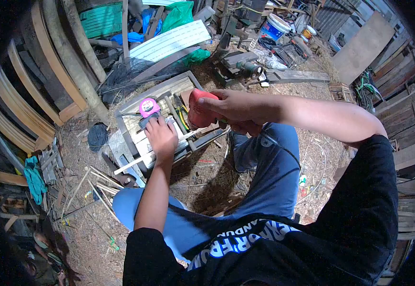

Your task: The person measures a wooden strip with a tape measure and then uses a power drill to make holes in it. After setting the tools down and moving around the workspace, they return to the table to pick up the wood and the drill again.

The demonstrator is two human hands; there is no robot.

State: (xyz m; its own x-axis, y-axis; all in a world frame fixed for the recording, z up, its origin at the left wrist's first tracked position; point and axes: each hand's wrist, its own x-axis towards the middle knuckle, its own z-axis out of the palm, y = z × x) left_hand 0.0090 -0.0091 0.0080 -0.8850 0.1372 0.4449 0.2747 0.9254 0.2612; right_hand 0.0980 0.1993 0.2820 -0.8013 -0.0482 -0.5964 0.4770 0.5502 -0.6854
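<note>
My right hand (238, 106) is wrapped round a red corded power tool (199, 108), raised above the right side of a low wooden work stand (130, 138). Its exact kind is not clear from this angle. A dark cord (284, 148) runs from it past my knee. My left hand (161, 137) lies palm down on the stand, fingers stretched forward. Under its fingertips is a small dark grey piece (146, 122), just below a pink tape measure (149, 107). A thin pale wood strip (132, 163) passes beneath that hand. Yellow-and-black handles (183, 117) lie between my hands.
Wood scraps (106, 183) lie beside my left knee. Curved wooden pieces (57, 62) lean at the left. Beyond the stand are a machine with a motor (249, 69), a white-and-blue bucket (276, 26) and a white corrugated panel (171, 40). Boards (365, 47) lean at the right.
</note>
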